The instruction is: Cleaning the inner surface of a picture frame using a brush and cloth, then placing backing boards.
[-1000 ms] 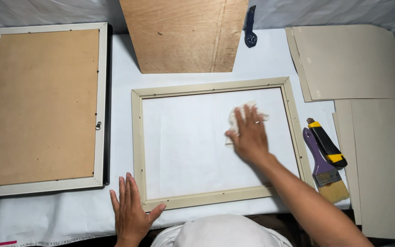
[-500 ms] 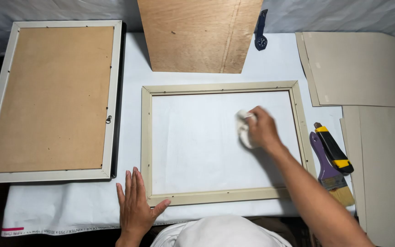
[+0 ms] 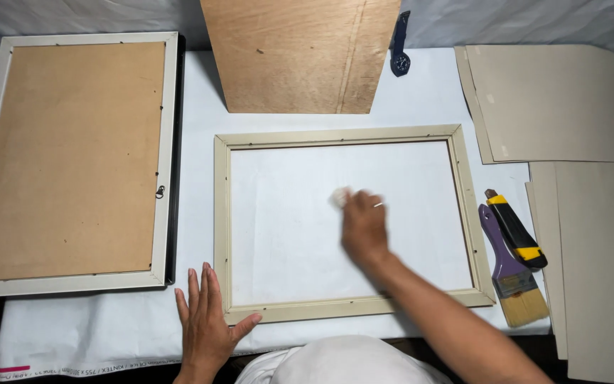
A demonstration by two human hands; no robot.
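Right hand grips a white cloth inside the frame; left hand lies open beside it.

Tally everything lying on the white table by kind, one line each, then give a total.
Picture frames: 2 (open frame, backed frame)
Plywood board: 1
Grey card sheets: 2 piles at least (); the sheets overlap, so an exact number is not clear
Paintbrush: 1
Utility knife: 1
Wristwatch: 1
Small white cloth under the right hand: 1
Total: 9

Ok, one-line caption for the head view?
Right hand presses a white cloth inside an empty frame; left hand flat beside it.
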